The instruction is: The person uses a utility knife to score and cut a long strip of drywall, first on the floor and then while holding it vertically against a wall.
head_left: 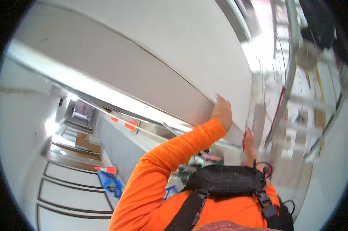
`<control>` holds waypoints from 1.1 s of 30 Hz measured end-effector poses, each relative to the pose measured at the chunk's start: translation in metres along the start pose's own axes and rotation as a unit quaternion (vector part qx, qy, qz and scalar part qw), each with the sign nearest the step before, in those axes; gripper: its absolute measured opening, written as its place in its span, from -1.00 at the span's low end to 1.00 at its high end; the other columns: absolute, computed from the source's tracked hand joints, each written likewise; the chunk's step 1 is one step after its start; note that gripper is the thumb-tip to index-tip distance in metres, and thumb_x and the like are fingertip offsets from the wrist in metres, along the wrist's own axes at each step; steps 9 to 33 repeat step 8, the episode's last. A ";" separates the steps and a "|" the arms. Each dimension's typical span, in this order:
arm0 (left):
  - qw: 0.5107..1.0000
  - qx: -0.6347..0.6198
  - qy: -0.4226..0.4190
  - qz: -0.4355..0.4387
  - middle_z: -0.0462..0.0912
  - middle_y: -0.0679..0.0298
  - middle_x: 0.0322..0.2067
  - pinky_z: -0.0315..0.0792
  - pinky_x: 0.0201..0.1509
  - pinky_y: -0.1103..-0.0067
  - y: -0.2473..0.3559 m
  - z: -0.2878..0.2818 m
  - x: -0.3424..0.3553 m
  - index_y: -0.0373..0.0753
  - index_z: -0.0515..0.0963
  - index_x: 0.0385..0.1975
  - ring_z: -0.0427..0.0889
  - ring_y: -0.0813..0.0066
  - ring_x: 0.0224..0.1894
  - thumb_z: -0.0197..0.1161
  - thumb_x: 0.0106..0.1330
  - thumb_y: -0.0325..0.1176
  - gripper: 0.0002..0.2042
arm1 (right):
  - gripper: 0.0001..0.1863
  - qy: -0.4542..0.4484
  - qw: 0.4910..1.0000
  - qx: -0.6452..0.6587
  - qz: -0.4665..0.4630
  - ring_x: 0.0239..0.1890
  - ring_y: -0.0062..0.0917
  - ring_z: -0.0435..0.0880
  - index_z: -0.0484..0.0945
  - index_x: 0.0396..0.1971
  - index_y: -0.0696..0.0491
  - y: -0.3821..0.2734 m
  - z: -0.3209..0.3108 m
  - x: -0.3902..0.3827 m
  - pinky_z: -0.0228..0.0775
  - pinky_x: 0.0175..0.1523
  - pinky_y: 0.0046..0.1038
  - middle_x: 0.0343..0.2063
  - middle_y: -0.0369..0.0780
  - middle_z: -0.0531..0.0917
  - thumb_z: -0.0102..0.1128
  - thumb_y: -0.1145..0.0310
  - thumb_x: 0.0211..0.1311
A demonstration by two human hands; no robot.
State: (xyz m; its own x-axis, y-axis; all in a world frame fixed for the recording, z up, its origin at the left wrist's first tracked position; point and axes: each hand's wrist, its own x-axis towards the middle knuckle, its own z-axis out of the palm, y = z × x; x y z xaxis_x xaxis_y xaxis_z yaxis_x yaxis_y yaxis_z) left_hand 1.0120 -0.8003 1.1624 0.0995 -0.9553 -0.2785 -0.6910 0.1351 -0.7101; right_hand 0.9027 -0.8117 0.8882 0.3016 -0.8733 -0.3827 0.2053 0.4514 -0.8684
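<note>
My left hand (pixel 223 111), at the end of an orange sleeve, lies with fingers stretched out against a long white panel (pixel 174 94). Its fingertips reach the thin seam between this strip and the larger white surface (pixel 204 46) beyond. Lower and to the right, my right hand (pixel 249 140) is closed around a slim tool with a red handle (pixel 243 144). A thin tip points up from it beside the lower end of the white surface. The exact kind of tool is too small to tell.
A metal stepladder (pixel 289 82) stands at the right, with a round pale object (pixel 306 57) beside it. Orange-and-white cones (pixel 131 125) and a blue bag (pixel 111 184) are at the left. A black pouch (pixel 224 181) is strapped across my chest.
</note>
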 end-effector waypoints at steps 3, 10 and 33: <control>0.999 0.000 0.027 -0.042 0.61 0.04 -0.03 -0.01 0.43 0.09 -0.055 -0.046 -0.030 -0.33 0.56 0.01 0.45 0.03 0.16 0.09 0.25 0.22 -0.34 | -0.59 -0.070 0.995 -0.076 -0.006 -0.62 -0.72 0.37 0.55 0.00 0.13 -0.055 0.006 -0.006 0.22 -0.56 -0.53 -0.57 -0.39 0.45 0.10 0.14 0.32; 0.969 0.081 0.115 -0.202 0.63 0.13 -0.02 -0.06 0.46 0.15 -0.177 -0.171 -0.097 -0.27 0.57 0.03 0.37 0.08 0.25 0.09 0.22 0.29 -0.31 | -0.69 -0.109 0.953 -0.183 -0.217 -0.22 -0.52 0.71 0.69 -0.14 0.10 -0.121 0.021 0.080 0.48 -0.12 -0.63 -0.17 -0.13 0.71 0.23 0.26 0.18; 0.969 0.081 0.115 -0.202 0.63 0.13 -0.02 -0.06 0.46 0.15 -0.177 -0.171 -0.097 -0.27 0.57 0.03 0.37 0.08 0.25 0.09 0.22 0.29 -0.31 | -0.69 -0.109 0.953 -0.183 -0.217 -0.22 -0.52 0.71 0.69 -0.14 0.10 -0.121 0.021 0.080 0.48 -0.12 -0.63 -0.17 -0.13 0.71 0.23 0.26 0.18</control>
